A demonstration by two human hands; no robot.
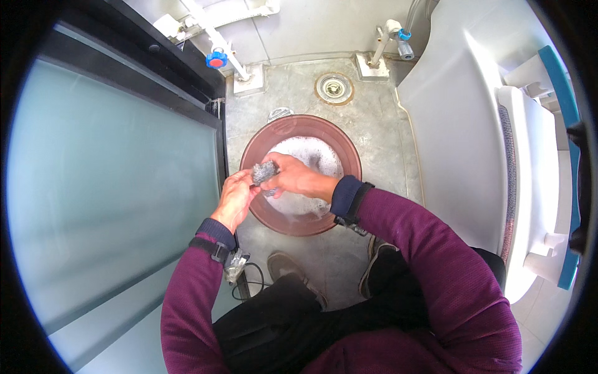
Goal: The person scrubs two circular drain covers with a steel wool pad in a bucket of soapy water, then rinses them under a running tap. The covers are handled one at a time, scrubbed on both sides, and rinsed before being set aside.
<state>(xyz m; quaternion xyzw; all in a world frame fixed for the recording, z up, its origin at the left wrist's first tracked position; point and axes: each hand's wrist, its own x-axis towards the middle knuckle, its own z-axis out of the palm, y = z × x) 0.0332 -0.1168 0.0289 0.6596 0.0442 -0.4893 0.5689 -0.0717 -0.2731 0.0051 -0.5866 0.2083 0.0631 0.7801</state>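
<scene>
On the far left a frosted glass door (112,187) in a dark frame fills the side of the view, and beyond its upper corner a white pipe with a blue tap handle (217,60) runs down the tiled wall. Just right of the door edge, the left hand (237,198) is raised over the near left rim of a round brown basin (352,159) that sits on the grey floor (374,118); its fingers are curled against a grey wet rag (265,171). The right hand (296,177) meets it from the other side, fingers closed on the same rag, so both hands are clamped on it together above the soapy, foamy water (308,156) in the basin. Behind the basin a round floor drain (334,88) lies in the floor, with a second tap (392,37) above it. On the right stands a white washing machine (461,137), near the basin but not touching it.
</scene>
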